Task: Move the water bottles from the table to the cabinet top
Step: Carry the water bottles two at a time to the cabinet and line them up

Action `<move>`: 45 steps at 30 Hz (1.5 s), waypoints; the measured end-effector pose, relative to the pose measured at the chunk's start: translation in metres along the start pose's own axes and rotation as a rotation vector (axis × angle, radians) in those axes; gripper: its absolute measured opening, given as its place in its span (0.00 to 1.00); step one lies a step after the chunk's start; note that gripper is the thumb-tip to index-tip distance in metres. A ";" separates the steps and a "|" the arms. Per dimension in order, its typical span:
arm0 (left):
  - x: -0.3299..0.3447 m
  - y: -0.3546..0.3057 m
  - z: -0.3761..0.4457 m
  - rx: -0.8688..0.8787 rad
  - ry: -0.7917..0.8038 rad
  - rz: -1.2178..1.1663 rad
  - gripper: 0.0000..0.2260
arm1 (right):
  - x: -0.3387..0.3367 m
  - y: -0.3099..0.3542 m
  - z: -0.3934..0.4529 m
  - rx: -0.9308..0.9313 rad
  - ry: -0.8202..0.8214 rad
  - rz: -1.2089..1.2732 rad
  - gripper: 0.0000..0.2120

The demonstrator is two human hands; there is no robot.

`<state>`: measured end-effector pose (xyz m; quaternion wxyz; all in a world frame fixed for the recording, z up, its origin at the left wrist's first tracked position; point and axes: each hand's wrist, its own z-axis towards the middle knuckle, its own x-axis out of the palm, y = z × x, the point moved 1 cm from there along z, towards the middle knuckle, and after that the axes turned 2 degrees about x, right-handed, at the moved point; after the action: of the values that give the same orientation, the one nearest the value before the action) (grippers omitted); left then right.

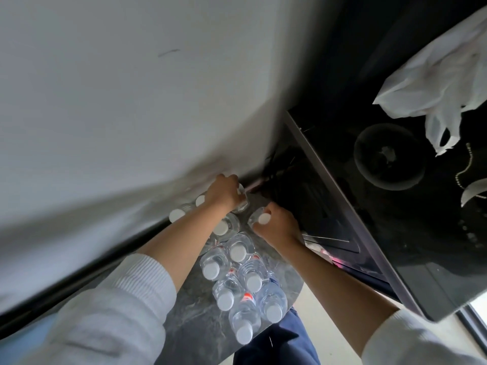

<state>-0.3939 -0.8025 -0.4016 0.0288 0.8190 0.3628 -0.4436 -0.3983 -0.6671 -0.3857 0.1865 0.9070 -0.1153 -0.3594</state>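
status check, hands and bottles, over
Left hand and right hand each gripping a bottle at table's far end. Remaining bottles clustered upright. Bag, glass bowl on dark cabinet top.

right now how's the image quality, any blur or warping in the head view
Head view: strong wide-angle warping bends the wall edge; the wall and sleeves are smeared by motion blur; the water bottles near centre stay fairly sharp; the dark cabinet top is underexposed and reflective, hiding detail.

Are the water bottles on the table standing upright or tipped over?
Upright: the water bottles show white caps pointing up at the camera.
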 end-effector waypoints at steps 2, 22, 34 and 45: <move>-0.004 0.003 -0.001 0.033 0.005 0.022 0.20 | 0.001 0.005 0.000 0.005 0.009 -0.001 0.19; 0.012 0.103 -0.064 -0.104 -0.224 -0.274 0.14 | 0.025 0.021 0.008 -0.097 0.015 -0.150 0.17; 0.033 0.121 -0.136 -0.272 -0.251 -0.335 0.21 | 0.030 0.022 0.003 -0.136 0.043 -0.203 0.21; 0.057 0.139 -0.287 -0.630 -0.407 -0.351 0.19 | 0.041 0.078 -0.095 -0.658 0.038 -0.995 0.25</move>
<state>-0.0852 -0.7668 -0.3085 0.2730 0.5912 0.6020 -0.4621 -0.3095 -0.7276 -0.3138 0.2690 0.7531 0.4441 -0.4041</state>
